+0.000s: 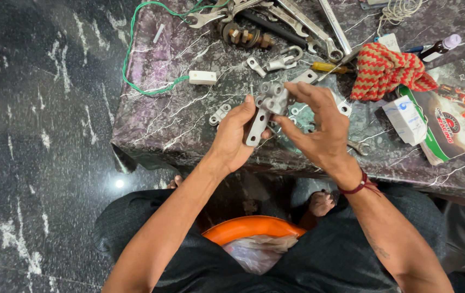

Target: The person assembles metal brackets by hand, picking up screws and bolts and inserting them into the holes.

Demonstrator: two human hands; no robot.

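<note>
A: Where is the metal bracket right now?

B: The grey metal bracket (265,111) is up off the counter (151,125), held between both hands just above its near edge. The left hand (236,135) is pinching the flat lower strip of it between thumb and fingers, so the strip hangs down and to the left while the knobbly top end with its round holes points up toward the right hand.

A: And the right hand?

B: The right hand (319,127) sits just right of the bracket, fingers curled over, with the fingertips (292,89) touching the top end. Whether they grip that end or only rest on it, I cannot tell. A dark red thread band (356,187) circles that wrist.

A: What lies around them?

B: Behind the hands there are small loose metal fittings (219,115), a white plastic block (202,77) beside a green wire (134,65), and a pile of spanners (297,21) at the far edge. To the right are a red and cream knitted cloth (387,70), a small white box (406,119) and a glossy magazine (460,119). A small spanner (358,146) lies just beside the right wrist. Below the counter, between the person's knees, sits an orange tub (248,228).
</note>
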